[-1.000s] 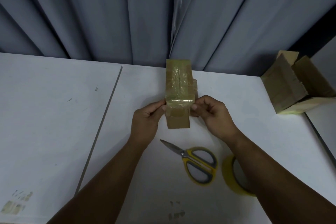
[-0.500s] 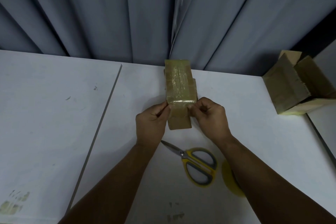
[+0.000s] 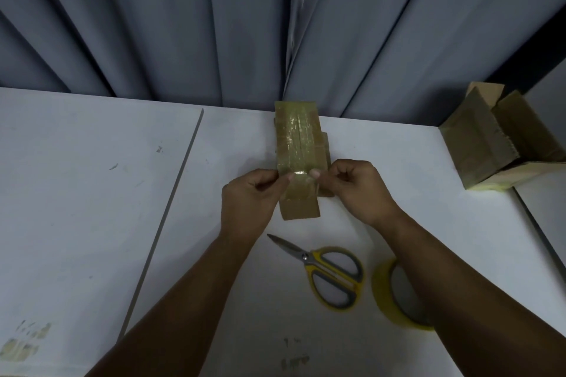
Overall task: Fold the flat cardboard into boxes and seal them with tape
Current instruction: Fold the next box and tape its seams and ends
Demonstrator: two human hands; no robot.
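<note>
Grey pleated curtain [image 3: 153, 24] hangs behind a white bench [image 3: 92, 223]. Head view: narrow brown cardboard box [image 3: 298, 138], taped along its top, stands mid-bench; left hand [image 3: 248, 205] and right hand [image 3: 358, 190] pinch its near end with curled fingers. Yellow-handled scissors [image 3: 324, 269] and yellow tape roll [image 3: 382, 294] lie nearer.

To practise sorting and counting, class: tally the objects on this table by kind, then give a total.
Cardboard boxes: 2, the taped box in the middle and the open box on the right
Scissors: 1
Tape roll: 1
Total: 4
</note>
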